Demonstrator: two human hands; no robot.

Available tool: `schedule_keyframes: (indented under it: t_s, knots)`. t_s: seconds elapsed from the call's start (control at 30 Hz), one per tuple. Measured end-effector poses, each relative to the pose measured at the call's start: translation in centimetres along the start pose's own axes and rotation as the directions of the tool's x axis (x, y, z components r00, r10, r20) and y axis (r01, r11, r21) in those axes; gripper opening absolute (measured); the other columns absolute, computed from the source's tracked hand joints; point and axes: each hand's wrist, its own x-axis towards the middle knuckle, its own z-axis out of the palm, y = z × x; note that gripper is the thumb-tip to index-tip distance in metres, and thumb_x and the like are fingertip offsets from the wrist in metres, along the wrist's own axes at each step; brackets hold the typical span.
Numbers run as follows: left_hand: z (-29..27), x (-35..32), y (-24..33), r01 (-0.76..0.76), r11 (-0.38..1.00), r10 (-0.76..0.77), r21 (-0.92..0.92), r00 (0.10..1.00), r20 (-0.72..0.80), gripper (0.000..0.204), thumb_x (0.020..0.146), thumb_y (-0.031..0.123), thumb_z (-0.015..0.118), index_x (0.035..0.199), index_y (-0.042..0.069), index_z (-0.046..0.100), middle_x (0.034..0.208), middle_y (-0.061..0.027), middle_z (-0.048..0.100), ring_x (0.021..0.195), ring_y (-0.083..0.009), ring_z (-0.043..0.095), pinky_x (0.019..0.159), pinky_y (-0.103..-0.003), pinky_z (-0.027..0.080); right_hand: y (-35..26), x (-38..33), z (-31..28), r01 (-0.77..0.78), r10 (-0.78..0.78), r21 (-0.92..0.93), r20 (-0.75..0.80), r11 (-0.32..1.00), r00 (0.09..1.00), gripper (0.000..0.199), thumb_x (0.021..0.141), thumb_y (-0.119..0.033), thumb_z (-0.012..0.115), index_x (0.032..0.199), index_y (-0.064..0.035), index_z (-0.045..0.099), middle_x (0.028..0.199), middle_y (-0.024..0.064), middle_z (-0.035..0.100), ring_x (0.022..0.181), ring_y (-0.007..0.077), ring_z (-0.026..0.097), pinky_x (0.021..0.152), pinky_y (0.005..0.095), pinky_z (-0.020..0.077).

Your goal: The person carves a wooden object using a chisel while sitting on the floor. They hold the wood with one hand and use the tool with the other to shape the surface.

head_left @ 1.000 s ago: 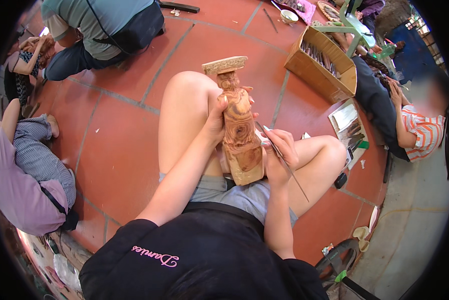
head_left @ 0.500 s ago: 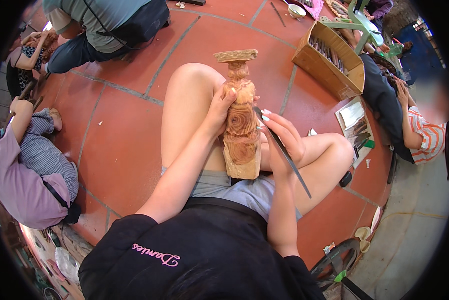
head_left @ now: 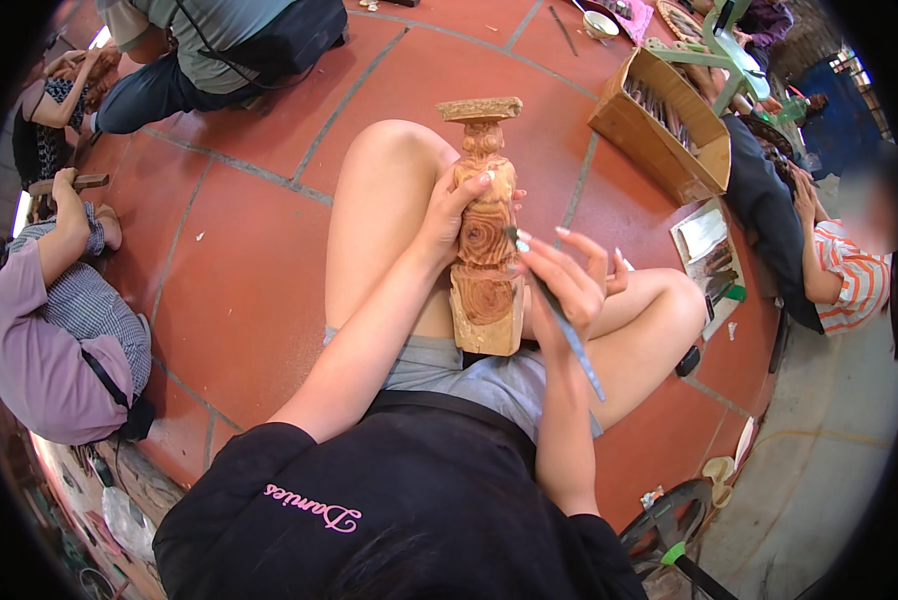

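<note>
At the far left, a person in a lilac top (head_left: 39, 350) crouches on the red tiled floor (head_left: 239, 290), one raised hand gripping a small flat strip of wood (head_left: 69, 183). Farther off, a second seated person in a grey-green shirt and dark trousers (head_left: 199, 50) occupies the upper left.

At centre, the left hand (head_left: 454, 215) is clasped around the upper part of a tall pale-brown carved wooden figure (head_left: 486, 240), fingers wrapped on its left side. The figure stands upright between the wearer's bare bent knees, its square base resting near the grey shorts (head_left: 469, 375), its flat rectangular top pointing to the far side.

Just right of the figure, the right hand (head_left: 569, 285) pinches a slim dark-handled carving tool (head_left: 559, 315) in a pen-like grip; the tip touches the figure's right side at mid-height, the handle slanting down toward the near right.

Far right of centre, an open rectangular cardboard box (head_left: 659, 140) lies tilted on the floor, holding a row of long slender tools; their kind cannot be told. Near it to the right, a flat open tray (head_left: 704, 235) holds a few small items, too small to identify. At the right edge sits a person in an orange-and-white striped shirt (head_left: 849, 285).
</note>
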Motion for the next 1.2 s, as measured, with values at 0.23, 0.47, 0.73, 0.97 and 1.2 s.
schedule_keyframes:
  t_s: [0.23,0.47,0.73,0.97,1.2]
  knots:
    - [0.9,-1.0,0.0,0.041,0.998,-0.041,-0.038,0.999,-0.015,0.048,0.088,0.033,0.063,0.119,-0.001,0.050,0.103,-0.0151,0.062,0.096,-0.0277,0.066,0.080,-0.040,0.058,-0.1,0.3,0.0,0.026,-0.026,0.011,-0.025,1.000,0.999,0.013,0.073,-0.013,0.077,0.086,-0.0153,0.075,0.096,-0.0041,0.074,0.102,0.0185,0.061,0.107,0.0414,0.0184]
    - [2.5,-1.2,0.3,0.032,0.998,-0.031,-0.054,0.999,0.021,0.043,0.088,0.026,0.064,0.119,-0.001,0.050,0.104,-0.0141,0.061,0.094,-0.0264,0.066,0.079,-0.037,0.058,0.1,-2.3,-3.0,-0.022,0.020,0.066,0.032,0.998,0.999,0.015,0.071,-0.013,0.080,0.086,-0.0158,0.075,0.097,-0.0044,0.074,0.102,0.0182,0.061,0.106,0.0436,0.0186]
    - [2.2,-3.1,-1.1,0.045,0.993,-0.047,-0.112,0.999,-0.018,0.042,0.088,0.026,0.063,0.117,-0.002,0.052,0.103,-0.0137,0.061,0.093,-0.0254,0.066,0.079,-0.037,0.058,-0.5,-3.4,-1.5,-0.064,0.064,0.002,-0.028,0.998,0.998,0.017,0.074,-0.010,0.076,0.090,-0.0165,0.076,0.099,-0.0039,0.074,0.097,0.0179,0.061,0.106,0.0403,0.0187]
    - [2.3,-2.9,-0.1,0.032,0.998,-0.031,-0.052,0.999,0.015,0.039,0.089,0.026,0.061,0.116,-0.001,0.052,0.102,-0.0136,0.062,0.094,-0.0250,0.067,0.078,-0.037,0.058,-1.5,-4.3,-3.3,-0.043,0.043,0.040,-0.008,0.998,0.999,0.017,0.074,-0.011,0.076,0.091,-0.0161,0.076,0.099,-0.0039,0.074,0.096,0.0178,0.061,0.106,0.0408,0.0195]
    - [4.3,-4.0,1.5,0.016,0.998,-0.017,-0.054,1.000,-0.017,0.042,0.089,0.029,0.061,0.118,0.001,0.051,0.104,-0.0141,0.062,0.094,-0.0266,0.066,0.081,-0.040,0.057,-4.1,-3.2,-6.0,-0.037,0.037,0.042,0.011,0.998,0.999,0.016,0.074,-0.011,0.077,0.090,-0.0146,0.076,0.097,-0.0023,0.074,0.098,0.0186,0.061,0.108,0.0402,0.0186]
